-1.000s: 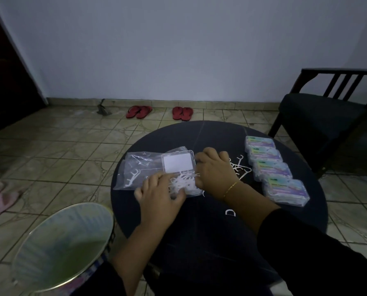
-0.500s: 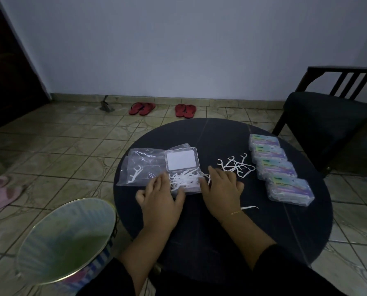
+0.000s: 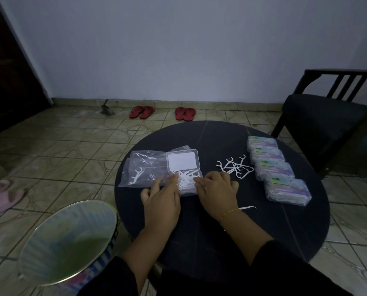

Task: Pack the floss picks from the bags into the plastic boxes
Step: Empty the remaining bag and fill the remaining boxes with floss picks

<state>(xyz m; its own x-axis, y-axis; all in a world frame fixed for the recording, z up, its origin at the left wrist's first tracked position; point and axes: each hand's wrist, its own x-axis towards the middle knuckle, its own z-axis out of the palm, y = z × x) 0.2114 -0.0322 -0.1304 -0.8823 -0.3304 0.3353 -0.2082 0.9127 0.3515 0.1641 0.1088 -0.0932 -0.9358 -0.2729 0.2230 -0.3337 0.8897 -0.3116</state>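
Both hands at open plastic box [image 3: 183, 169] mid-table: left hand [image 3: 161, 200] and right hand [image 3: 217, 192] fingers pressing floss picks [image 3: 185, 181] between them, grip unclear.

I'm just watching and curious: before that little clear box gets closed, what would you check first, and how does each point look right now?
1. Clear plastic box lid stands open: ok.
2. White floss picks in the box lie flat below the rim: not ok, they heap up.
3. Left hand and right hand sit at the box: ok.
4. Loose white floss picks on the round dark table are packed: not ok.
5. Clear plastic bags are emptied: not ok, one pick shows inside.
6. Four filled boxes are shut: cannot tell.
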